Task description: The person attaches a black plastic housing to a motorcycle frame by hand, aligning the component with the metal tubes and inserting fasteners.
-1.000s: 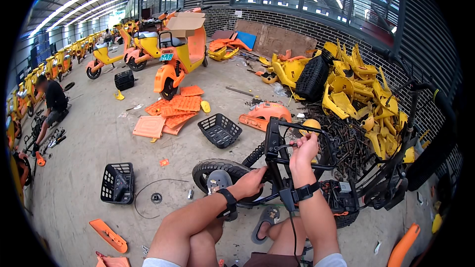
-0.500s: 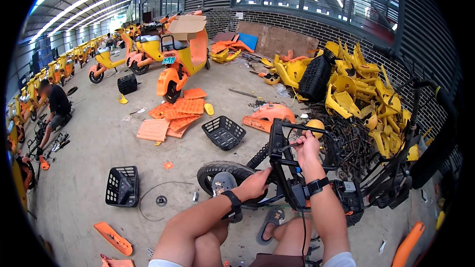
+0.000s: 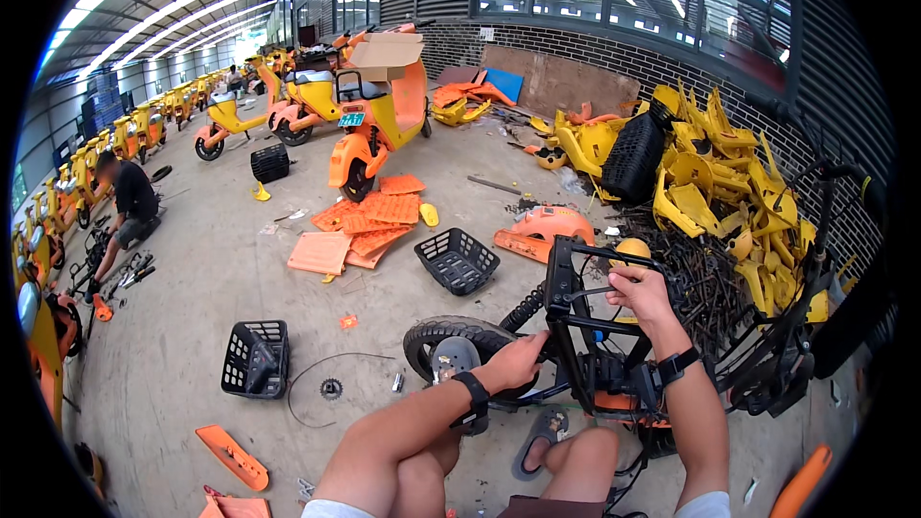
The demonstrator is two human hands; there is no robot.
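Observation:
A stripped black scooter frame (image 3: 587, 364) stands in front of me, with its rear wheel (image 3: 422, 334) to the left and a coil shock absorber (image 3: 524, 307) beside the upright tubes. My right hand (image 3: 641, 294) is closed on the end of a slim dark wrench (image 3: 593, 293). The wrench's other end meets the black bracket at the top of the frame. Lower down, my left hand (image 3: 515, 362) is closed against a frame tube near the shock absorber; its fingertips are partly hidden behind the tube.
Yellow panels (image 3: 691, 201) and dark metal parts (image 3: 715, 293) are heaped at the right. Black baskets (image 3: 456, 261), orange panels (image 3: 369, 221) and a loose cable (image 3: 293, 393) lie on the floor. Complete scooters (image 3: 384, 115) stand behind; a person (image 3: 129, 197) crouches at the far left.
My right hand has moved rightward, away from the frame's top bracket, and the wrench shows more clearly. My left hand keeps its hold. The whole view has shifted slightly left.

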